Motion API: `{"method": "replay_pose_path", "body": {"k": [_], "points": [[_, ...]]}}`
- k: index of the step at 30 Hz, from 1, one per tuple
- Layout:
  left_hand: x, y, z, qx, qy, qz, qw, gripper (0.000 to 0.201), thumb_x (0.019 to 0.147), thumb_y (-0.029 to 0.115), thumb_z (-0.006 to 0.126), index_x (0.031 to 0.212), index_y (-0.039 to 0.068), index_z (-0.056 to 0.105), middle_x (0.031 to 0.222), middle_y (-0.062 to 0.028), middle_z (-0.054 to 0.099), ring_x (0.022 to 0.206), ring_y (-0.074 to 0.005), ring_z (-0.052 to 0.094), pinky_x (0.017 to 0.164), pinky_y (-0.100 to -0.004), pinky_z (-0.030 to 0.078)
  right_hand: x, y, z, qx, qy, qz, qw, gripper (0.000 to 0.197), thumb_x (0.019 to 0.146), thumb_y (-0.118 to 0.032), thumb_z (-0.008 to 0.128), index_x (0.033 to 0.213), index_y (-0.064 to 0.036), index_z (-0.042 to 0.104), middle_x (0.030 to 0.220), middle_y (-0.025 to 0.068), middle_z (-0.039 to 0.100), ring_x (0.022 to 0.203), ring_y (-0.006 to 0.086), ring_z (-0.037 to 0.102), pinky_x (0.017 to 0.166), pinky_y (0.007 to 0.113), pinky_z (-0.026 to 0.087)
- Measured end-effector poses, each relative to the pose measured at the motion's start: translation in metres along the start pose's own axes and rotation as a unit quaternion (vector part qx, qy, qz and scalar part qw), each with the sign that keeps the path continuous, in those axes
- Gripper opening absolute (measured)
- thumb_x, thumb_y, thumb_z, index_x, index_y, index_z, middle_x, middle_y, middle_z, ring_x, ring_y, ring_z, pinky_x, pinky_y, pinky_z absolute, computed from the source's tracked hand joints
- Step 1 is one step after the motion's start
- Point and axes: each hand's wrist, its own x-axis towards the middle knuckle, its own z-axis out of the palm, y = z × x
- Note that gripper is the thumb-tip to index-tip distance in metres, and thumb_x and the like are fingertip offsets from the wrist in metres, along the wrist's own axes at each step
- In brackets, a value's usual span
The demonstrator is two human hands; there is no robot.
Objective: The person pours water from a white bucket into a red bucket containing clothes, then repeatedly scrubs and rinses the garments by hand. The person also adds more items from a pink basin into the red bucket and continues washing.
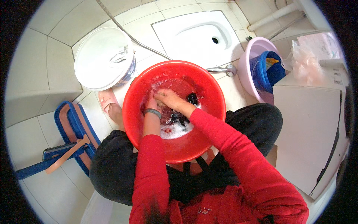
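A red basin (134, 127) sits between my knees with soapy water in it. Inside, my left hand (151, 102), a grey-green bangle on its wrist, meets my right hand (168, 98) at the basin's left side. Their fingers are curled and pressed together; whatever lies between them is mostly hidden. Beside and below the right hand, a wet black cloth (179, 118) lies partly under the water, with a dark piece of it showing near the right wrist. White suds (175, 131) float along the near side.
Beyond the basin is a white squat toilet (175, 35), a metal pipe fitting (227, 70) nearby. A lidded white bucket (100, 59) stands far left, a blue dustpan (80, 127) and brush (59, 151) at left. A pink tub (248, 71) holds a blue bucket (261, 80); a white cabinet (305, 130) flanks my right.
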Motion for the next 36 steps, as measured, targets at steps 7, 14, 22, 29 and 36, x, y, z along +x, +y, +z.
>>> {"method": "replay_pose_path", "body": {"k": [7,14,22,29,36], "points": [[-0.049,-0.001,0.037,0.054,-0.186,0.059,0.979,0.034,0.09,0.047,0.043,0.092,0.016,0.055,0.079,-0.0014,0.06,0.058,-0.0131,0.053,0.038,-0.0244,0.032,-0.041,-0.046,-0.015,0.43,0.05,0.09,0.897,0.043,0.092,-0.048,0.042,0.102,-0.0104,0.059,0.096,0.0073,0.063,0.085,0.0199,0.059,0.073,0.034,0.048],[-0.126,0.003,0.056,0.597,0.227,0.468,0.611,0.044,0.088,0.033,0.045,0.12,0.003,0.045,0.104,-0.0245,0.057,0.096,-0.0385,0.055,0.087,-0.0474,0.041,-0.078,-0.066,0.004,0.552,-0.033,0.118,0.825,0.03,0.09,-0.037,0.05,0.101,-0.0112,0.06,0.093,0.0063,0.064,0.088,0.0191,0.06,0.074,0.032,0.05],[-0.184,0.069,0.069,0.562,0.078,0.483,0.667,0.043,0.09,0.035,0.044,0.12,0.004,0.045,0.103,-0.027,0.058,0.099,-0.0396,0.056,0.086,-0.0436,0.042,-0.094,-0.091,-0.022,0.471,0.027,0.059,0.88,0.019,0.092,-0.023,0.046,0.077,-0.012,0.048,0.056,-0.0033,0.045,0.047,0.0093,0.041,0.038,0.021,0.032],[-0.218,0.082,0.067,0.659,0.008,0.443,0.608,0.041,0.089,0.036,0.045,0.113,0.003,0.053,0.101,-0.0234,0.06,0.099,-0.0358,0.057,0.086,-0.0389,0.043,-0.115,-0.125,-0.029,0.378,0.117,-0.006,0.918,0.033,0.093,-0.042,0.042,0.074,-0.0149,0.045,0.051,-0.0047,0.038,0.039,0.009,0.032,0.038,0.023,0.023],[-0.194,0.067,0.057,0.688,-0.02,0.421,0.59,0.039,0.089,0.035,0.047,0.105,0.002,0.059,0.101,-0.0232,0.06,0.1,-0.0348,0.057,0.086,-0.0389,0.043,-0.1,-0.142,-0.051,0.004,0.197,-0.178,0.964,0.027,0.088,-0.025,0.043,0.073,-0.004,0.051,0.053,0.0098,0.049,0.045,0.0222,0.046,0.044,0.036,0.035]]}}
